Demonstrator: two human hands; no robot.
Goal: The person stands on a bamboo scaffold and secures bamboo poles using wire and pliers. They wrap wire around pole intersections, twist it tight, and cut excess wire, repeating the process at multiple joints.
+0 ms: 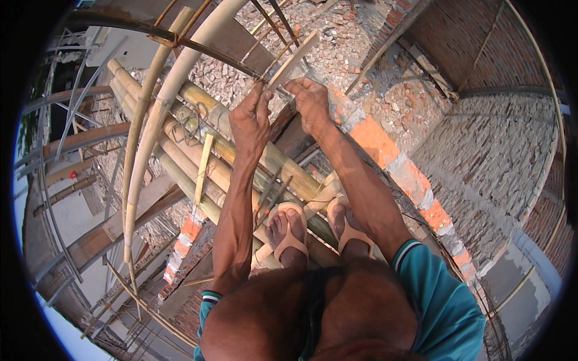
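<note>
My left hand (pixel 251 117) is closed in a pinch at the end of a dark steel bar (pixel 214 55). Its fingertips also meet the lower end of a flat wooden strip (pixel 295 60). Just right of that strip, my right hand (pixel 310 105) is closed too, thumb and forefinger pressed together. Whatever either pinch holds is too small or hidden to make out. A thinner rusty rod (pixel 278 57) crosses the bar near my left fingers. Both arms reach forward past my knees.
My sandalled feet (pixel 288 231) rest on bundled bamboo poles (pixel 241 159) high above brick rubble (pixel 226 84). A coil of wire (pixel 188 126) lies on the poles. Curved bamboo poles (pixel 144 132) rise at left. A broken brick wall edge (pixel 376 141) runs along the right.
</note>
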